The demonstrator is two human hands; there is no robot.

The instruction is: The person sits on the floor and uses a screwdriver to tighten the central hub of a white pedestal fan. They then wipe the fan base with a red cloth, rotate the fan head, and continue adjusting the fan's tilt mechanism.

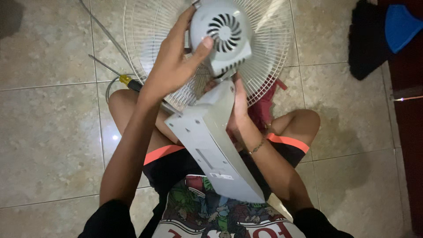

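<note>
Left hand (174, 66): raised over the lap, fingers spread and curled around the grey motor housing (222, 37) of a fan, thumb pressed against its vented back; a firm grasp. Right hand (238, 117): lower, tucked beside and partly behind the fan's long grey base (216, 145), fingers wrapped on its far edge (how tightly cannot be told, since the base hides most of them); a thin bracelet (257, 146) sits on that wrist.

Fan: held between both hands above the crossed legs, motor housing at the top under the left hand, base slanting down toward the body, past the right hand. White wire guard (269, 53): behind the motor housing, facing the floor.

Screwdriver (125, 80), yellow handle: on the tiled floor (48, 132), just beside the left knee and under the left forearm. Red cloth (263, 108): below the guard, near the right knee. Blue object (401, 24): far upper right, well apart.
</note>
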